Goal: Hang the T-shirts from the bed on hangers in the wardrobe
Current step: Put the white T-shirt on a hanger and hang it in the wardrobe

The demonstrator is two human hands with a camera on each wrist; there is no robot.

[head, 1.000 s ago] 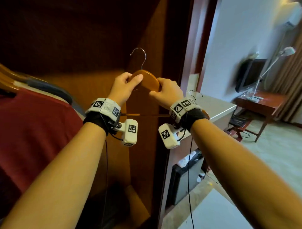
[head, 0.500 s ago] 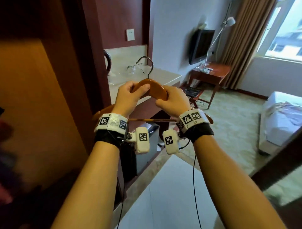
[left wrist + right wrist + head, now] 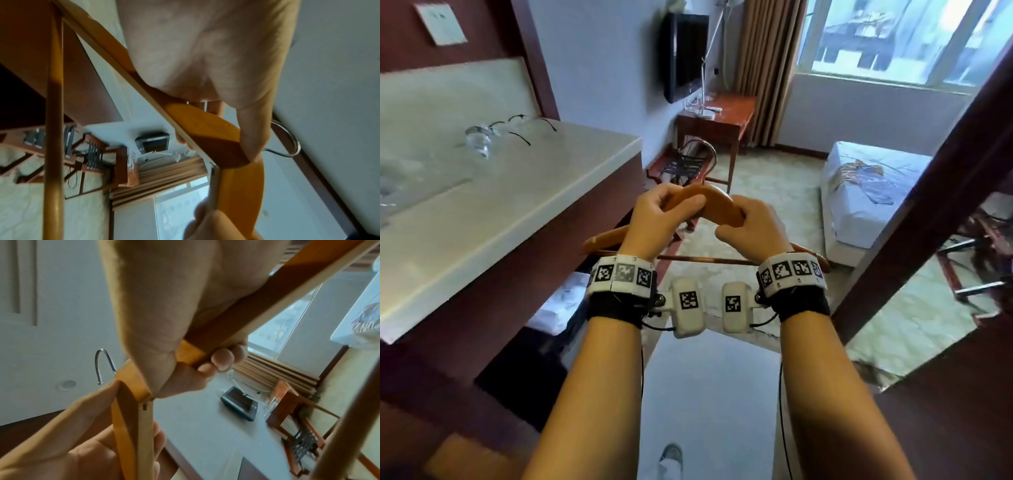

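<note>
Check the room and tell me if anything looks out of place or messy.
Only the T-shirts stand out: they lie crumpled on the white bed instead of hanging. The wooden hanger, bare, is in the grip of both hands.

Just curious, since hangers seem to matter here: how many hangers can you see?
1. The hanger is held near its top by both hands, left hand and right hand. Others may be out of view.
</note>
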